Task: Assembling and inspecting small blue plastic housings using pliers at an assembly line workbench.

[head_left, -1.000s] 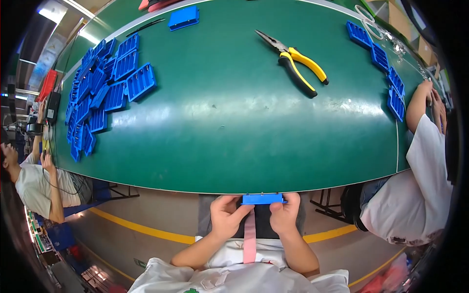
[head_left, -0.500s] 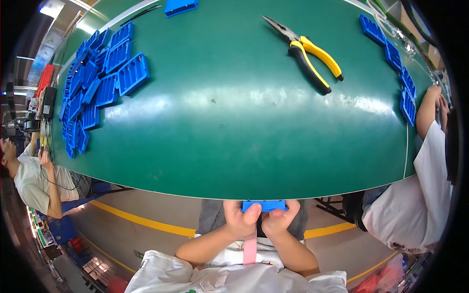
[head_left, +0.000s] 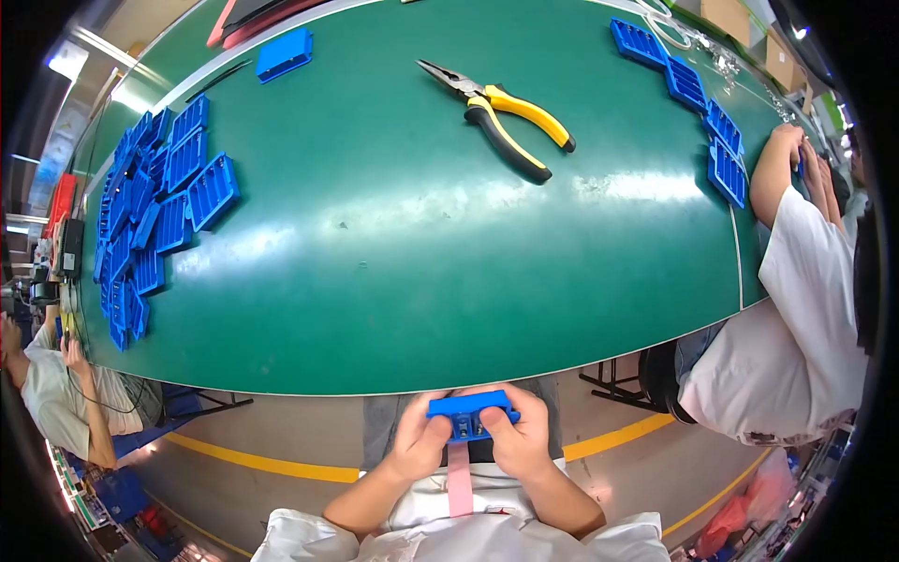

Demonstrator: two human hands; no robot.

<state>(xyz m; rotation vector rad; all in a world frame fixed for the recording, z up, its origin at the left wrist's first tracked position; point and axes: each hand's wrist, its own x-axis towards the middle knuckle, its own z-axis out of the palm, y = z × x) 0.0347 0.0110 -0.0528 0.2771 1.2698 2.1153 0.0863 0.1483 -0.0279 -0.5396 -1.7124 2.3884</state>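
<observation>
Both my hands grip a blue slotted plastic case (head_left: 473, 406) over my lap, just beyond the near edge of the green table. My left hand (head_left: 419, 440) is closed around its left end, the thumb on the near face. At the other end, my right hand (head_left: 521, 440) has its thumb pressed on that same face. Small compartments with metal bits show between the thumbs; the fingers behind are hidden. Long-nose pliers (head_left: 480, 97) with yellow and black handles lie on the tabletop, jaws pointing far left.
A heap of similar blue cases (head_left: 213, 193) covers the table's left side. One blue case (head_left: 285, 56) lies alone at the far left. Several more line the right side, like this case (head_left: 727, 172). Co-workers sit at left (head_left: 56, 384) and right (head_left: 796, 281).
The blue case is tilted so its compartments now show, and both hands are further in view. The whole view has shifted, placing the pliers and right-hand cases further left in the picture.
</observation>
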